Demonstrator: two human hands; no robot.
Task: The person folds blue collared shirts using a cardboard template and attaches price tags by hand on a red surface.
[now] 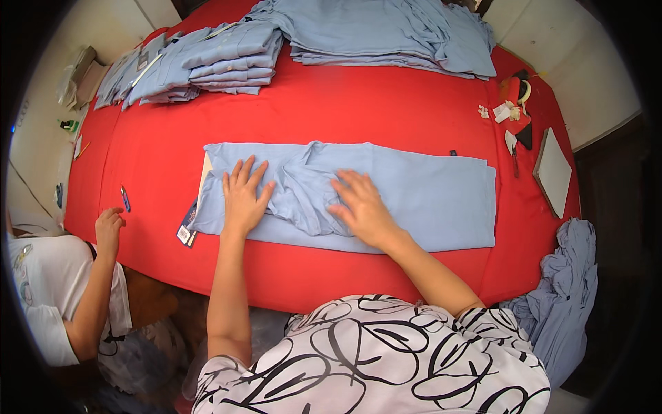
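- My left grip (245,198) lay spread on the blue garment (427,196), near the tag (185,234).
- My right grip (363,210), also spread, was over the garment's rumpled middle; I couldn't tell whether it touched.
- The garment lay crosswise before me on the red table (358,103).
- Folded shirts (231,55) were stacked at the far left.

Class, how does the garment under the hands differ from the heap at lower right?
The garment lies mostly flat; the heap is crumpled. The garment is on the red table; the heap is mostly past its edge. The garment shows a tag at its left; the heap shows none. Both are light blue.
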